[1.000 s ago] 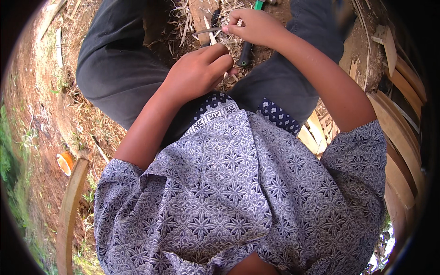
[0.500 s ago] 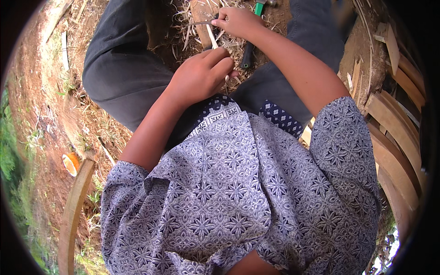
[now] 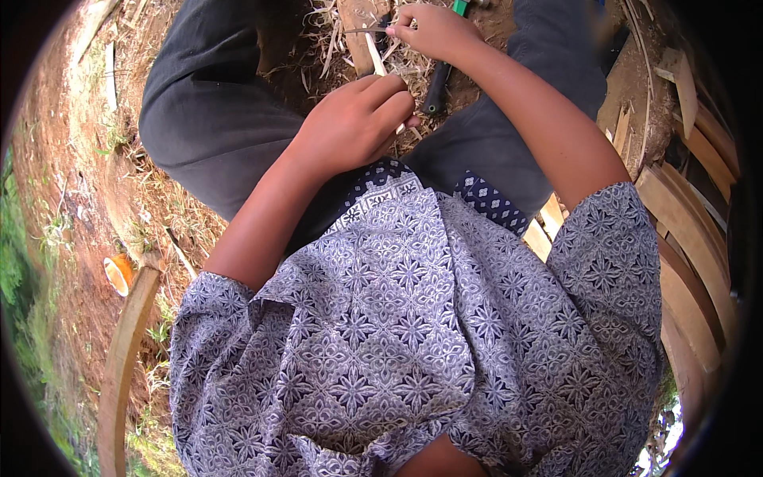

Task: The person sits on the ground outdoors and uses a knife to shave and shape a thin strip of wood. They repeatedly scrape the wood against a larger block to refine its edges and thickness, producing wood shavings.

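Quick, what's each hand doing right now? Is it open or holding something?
Left hand: closed, holding a thin pale stick.
Right hand: closed, holding a knife.

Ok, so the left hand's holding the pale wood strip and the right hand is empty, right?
Not quite: the right hand isn't empty; the head view shows it holding a thin dark blade. The left hand does hold the pale wood strip.
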### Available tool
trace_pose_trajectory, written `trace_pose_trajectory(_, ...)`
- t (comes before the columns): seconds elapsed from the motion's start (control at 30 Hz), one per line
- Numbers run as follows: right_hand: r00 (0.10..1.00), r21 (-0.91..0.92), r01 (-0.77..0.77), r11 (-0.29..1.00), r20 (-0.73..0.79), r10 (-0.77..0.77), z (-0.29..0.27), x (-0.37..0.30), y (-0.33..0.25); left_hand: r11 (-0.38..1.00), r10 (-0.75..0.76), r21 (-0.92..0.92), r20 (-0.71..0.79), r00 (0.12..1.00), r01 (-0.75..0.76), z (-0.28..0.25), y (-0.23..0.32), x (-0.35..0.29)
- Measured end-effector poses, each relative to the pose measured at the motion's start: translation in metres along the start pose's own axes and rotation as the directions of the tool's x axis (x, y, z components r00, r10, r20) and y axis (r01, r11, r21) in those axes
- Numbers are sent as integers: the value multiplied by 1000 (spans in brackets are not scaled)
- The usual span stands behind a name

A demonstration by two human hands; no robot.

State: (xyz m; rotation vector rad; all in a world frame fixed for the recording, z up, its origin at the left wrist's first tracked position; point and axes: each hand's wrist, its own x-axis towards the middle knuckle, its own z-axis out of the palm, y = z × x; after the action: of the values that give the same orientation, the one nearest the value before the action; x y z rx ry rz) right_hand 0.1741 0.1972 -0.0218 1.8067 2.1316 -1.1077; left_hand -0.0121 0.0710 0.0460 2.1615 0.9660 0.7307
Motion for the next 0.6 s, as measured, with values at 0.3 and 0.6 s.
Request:
trace_pose_trajectory(0.3, 990, 52, 118, 992, -78, -114, 13, 17, 25, 1000, 8, -10, -16, 1000, -8, -2, 2, 2)
trace_pose_trajectory(0.6, 995, -1, 104, 995, -1, -104, -1, -8, 5, 1000, 16, -15, -24, 1000, -16, 0, 1, 1)
